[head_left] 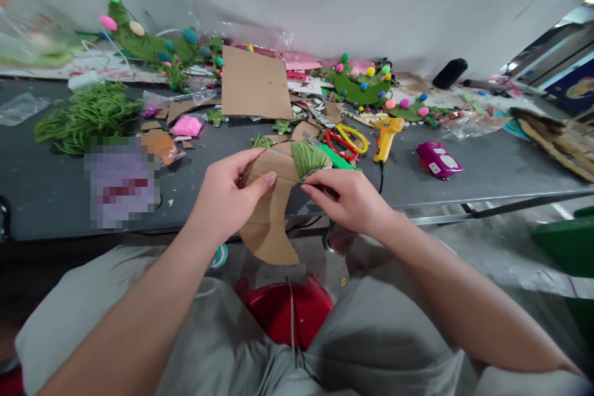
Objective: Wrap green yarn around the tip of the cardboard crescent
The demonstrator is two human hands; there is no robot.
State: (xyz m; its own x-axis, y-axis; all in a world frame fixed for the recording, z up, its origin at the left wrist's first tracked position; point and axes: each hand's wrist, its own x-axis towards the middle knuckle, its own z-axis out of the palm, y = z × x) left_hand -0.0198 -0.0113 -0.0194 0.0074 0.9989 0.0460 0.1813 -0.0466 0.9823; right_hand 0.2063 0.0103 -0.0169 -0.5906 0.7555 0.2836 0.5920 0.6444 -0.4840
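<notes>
Between the two hands, over the front edge of the dark grey tabletop (403,187), is the crescent-shaped piece of brown cardboard (271,223), its lower tip hanging past that edge. A band of green yarn (309,159) is wound about its upper right part; the rest of the visible face is bare.

The left hand (229,190) grips the card at its left side, thumb on the near face and fingers behind. The right hand (352,198) has thumb and forefinger pinched on the yarn at the lower edge of the band. The run of the strand beyond those fingertips is too small to make out.

For a sound wrap, the following is advised. Lay each turn flush against the last, across the width of the curve. Apply even tension: slack turns may slide, while over-tight ones may buckle the card. Fan the turns slightly at the outer edge, where gaps are likeliest. Support the card close to the band.

Just beyond the band lie the red-handled scissors (355,152); right of them is the yellow glue gun (386,136). The loose heap of green yarn (90,114) rests at the left, well apart from the card.
</notes>
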